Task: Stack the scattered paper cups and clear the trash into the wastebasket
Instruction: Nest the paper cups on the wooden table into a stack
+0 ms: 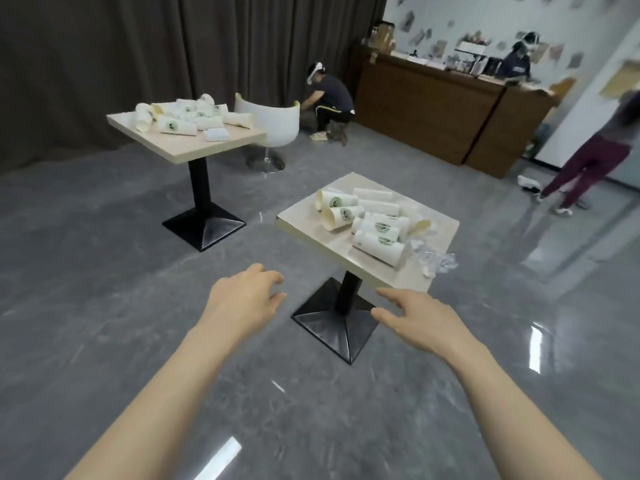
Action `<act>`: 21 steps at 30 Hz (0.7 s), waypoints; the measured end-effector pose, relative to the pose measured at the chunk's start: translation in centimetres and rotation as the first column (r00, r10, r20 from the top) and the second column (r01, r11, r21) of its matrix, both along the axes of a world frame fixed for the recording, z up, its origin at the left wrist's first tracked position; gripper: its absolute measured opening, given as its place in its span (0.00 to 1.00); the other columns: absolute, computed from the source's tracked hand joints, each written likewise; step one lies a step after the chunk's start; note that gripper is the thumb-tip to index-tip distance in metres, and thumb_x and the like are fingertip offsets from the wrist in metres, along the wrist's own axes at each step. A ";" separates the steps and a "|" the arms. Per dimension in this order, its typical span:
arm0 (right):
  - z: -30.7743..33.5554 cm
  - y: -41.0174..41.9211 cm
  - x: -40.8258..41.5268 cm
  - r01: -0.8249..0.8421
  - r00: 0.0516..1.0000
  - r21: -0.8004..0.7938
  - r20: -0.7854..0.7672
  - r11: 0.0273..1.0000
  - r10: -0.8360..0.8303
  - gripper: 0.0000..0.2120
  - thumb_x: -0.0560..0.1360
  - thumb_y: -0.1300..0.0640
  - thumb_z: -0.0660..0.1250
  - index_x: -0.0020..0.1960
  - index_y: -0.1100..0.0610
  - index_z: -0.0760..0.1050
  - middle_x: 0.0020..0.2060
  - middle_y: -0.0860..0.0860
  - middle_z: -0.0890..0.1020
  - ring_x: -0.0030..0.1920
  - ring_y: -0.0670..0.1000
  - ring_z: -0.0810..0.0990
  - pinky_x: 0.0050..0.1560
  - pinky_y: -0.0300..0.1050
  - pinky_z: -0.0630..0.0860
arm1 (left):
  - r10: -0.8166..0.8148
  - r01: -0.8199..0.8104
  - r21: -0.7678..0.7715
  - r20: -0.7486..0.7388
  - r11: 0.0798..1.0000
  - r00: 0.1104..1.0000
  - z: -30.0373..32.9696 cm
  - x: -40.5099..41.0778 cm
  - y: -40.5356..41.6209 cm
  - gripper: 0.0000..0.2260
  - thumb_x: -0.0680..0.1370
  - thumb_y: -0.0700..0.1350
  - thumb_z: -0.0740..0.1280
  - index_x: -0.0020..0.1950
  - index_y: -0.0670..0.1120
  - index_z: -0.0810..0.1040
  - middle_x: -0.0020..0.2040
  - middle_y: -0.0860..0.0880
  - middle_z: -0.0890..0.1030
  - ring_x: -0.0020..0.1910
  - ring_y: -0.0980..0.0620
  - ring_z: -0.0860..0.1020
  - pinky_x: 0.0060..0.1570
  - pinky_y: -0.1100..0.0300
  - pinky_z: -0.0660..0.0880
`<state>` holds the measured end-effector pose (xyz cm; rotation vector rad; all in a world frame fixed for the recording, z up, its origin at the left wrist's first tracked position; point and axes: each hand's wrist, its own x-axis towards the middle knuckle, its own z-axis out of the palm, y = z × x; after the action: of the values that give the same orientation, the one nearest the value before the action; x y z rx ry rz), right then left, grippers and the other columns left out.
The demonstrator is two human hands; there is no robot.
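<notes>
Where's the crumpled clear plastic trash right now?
In the head view, the crumpled plastic lies at the right corner of the near table, just right of the tipped cups, beyond the right hand.

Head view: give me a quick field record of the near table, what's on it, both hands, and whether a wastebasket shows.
near table: square, light top, black pedestal base
paper cups: about ten, lying on their sides, scattered, none stacked
trash: crumpled clear plastic at the table's right edge
left hand: open, empty, short of the table
right hand: open, empty, short of the table
far table: also holds tipped cups
wastebasket: none visible
</notes>
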<state>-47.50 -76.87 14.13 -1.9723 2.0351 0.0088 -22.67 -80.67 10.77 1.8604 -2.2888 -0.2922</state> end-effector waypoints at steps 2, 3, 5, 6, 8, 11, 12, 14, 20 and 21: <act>-0.8 -1.4 -2.1 0.028 1.000 0.012 0.001 1.000 -0.028 0.21 0.79 0.42 0.57 0.71 0.43 0.67 0.67 0.42 0.74 0.66 0.47 0.72 0.59 0.46 0.71 | -0.033 0.032 0.026 0.038 0.999 0.999 -0.8 -1.9 -1.8 0.15 0.81 0.54 0.57 0.68 0.55 0.70 0.65 0.53 0.71 0.62 0.50 0.74 0.56 0.56 0.70; -1.2 -2.3 -2.9 0.042 0.999 0.010 0.001 0.999 -0.042 0.19 0.79 0.43 0.57 0.69 0.44 0.68 0.66 0.43 0.75 0.65 0.48 0.73 0.58 0.46 0.72 | -0.048 0.046 0.036 0.057 0.998 0.997 -1.2 -2.7 -2.9 0.16 0.81 0.54 0.57 0.68 0.55 0.70 0.65 0.53 0.72 0.62 0.50 0.74 0.55 0.56 0.70; -2.2 -4.3 -4.5 0.073 0.997 0.015 -0.004 0.997 -0.073 0.19 0.79 0.43 0.57 0.69 0.45 0.69 0.66 0.44 0.75 0.65 0.49 0.73 0.58 0.46 0.72 | -0.079 0.074 0.060 0.085 0.995 0.993 -1.8 -4.3 -5.3 0.16 0.81 0.53 0.56 0.68 0.54 0.70 0.65 0.52 0.71 0.61 0.49 0.75 0.54 0.57 0.70; -2.7 -5.4 -5.1 0.088 0.996 0.028 -0.005 0.996 -0.087 0.21 0.79 0.43 0.57 0.71 0.44 0.67 0.67 0.44 0.74 0.66 0.49 0.72 0.58 0.46 0.71 | -0.098 0.091 0.072 0.095 0.993 0.991 -2.1 -5.2 -6.7 0.16 0.81 0.53 0.56 0.68 0.54 0.70 0.65 0.52 0.71 0.61 0.49 0.75 0.54 0.57 0.70; -3.7 -7.7 -6.3 0.114 0.993 0.060 0.000 0.992 -0.114 0.22 0.79 0.43 0.57 0.72 0.43 0.65 0.69 0.44 0.72 0.67 0.49 0.71 0.59 0.46 0.71 | -0.145 0.135 0.089 0.112 0.987 0.983 -2.7 -6.8 -9.7 0.16 0.81 0.53 0.56 0.68 0.54 0.71 0.64 0.52 0.72 0.60 0.48 0.76 0.54 0.56 0.70; -5.4 -11.6 -8.1 0.165 0.986 0.068 0.022 0.984 -0.167 0.21 0.79 0.43 0.57 0.71 0.42 0.66 0.68 0.44 0.73 0.67 0.49 0.72 0.58 0.46 0.70 | -0.213 0.205 0.071 0.142 0.976 0.967 -3.5 -9.4 -14.9 0.15 0.81 0.53 0.56 0.66 0.53 0.72 0.63 0.51 0.73 0.58 0.47 0.77 0.53 0.55 0.71; -5.9 -12.9 -8.7 0.197 0.980 0.066 0.027 0.978 -0.199 0.21 0.79 0.43 0.57 0.72 0.43 0.65 0.68 0.45 0.73 0.67 0.49 0.71 0.58 0.46 0.70 | -0.238 0.232 0.055 0.147 0.971 0.960 -3.7 -10.2 -16.7 0.15 0.81 0.53 0.56 0.66 0.52 0.72 0.63 0.51 0.73 0.57 0.47 0.77 0.52 0.55 0.71; -6.8 -15.2 -9.9 0.264 0.963 0.075 0.042 0.962 -0.267 0.22 0.78 0.43 0.57 0.72 0.42 0.65 0.68 0.45 0.73 0.67 0.49 0.71 0.60 0.46 0.70 | -0.303 0.298 0.057 0.142 0.953 0.942 -4.0 -11.8 -19.8 0.15 0.81 0.52 0.57 0.66 0.52 0.73 0.62 0.50 0.74 0.57 0.46 0.77 0.51 0.55 0.71; -9.8 -20.6 -13.0 0.370 0.927 0.097 0.034 0.924 -0.375 0.21 0.79 0.43 0.56 0.72 0.42 0.65 0.68 0.42 0.73 0.66 0.47 0.71 0.56 0.45 0.70 | -0.486 0.470 0.127 0.246 0.874 0.838 -6.7 -16.1 -28.4 0.13 0.80 0.51 0.58 0.60 0.48 0.74 0.58 0.48 0.74 0.56 0.45 0.76 0.45 0.55 0.68; -10.3 -21.1 -13.4 0.383 0.922 0.114 0.015 0.917 -0.387 0.21 0.79 0.44 0.56 0.72 0.42 0.64 0.68 0.43 0.73 0.66 0.47 0.72 0.56 0.45 0.70 | -0.497 0.479 0.134 0.250 0.868 0.831 -7.2 -16.8 -29.5 0.12 0.80 0.51 0.58 0.60 0.48 0.74 0.57 0.48 0.74 0.56 0.45 0.76 0.45 0.56 0.67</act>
<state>-60.92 -98.00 3.79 -1.4677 2.3098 -0.0030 -39.49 -110.13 3.60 1.3740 -2.9702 -0.1791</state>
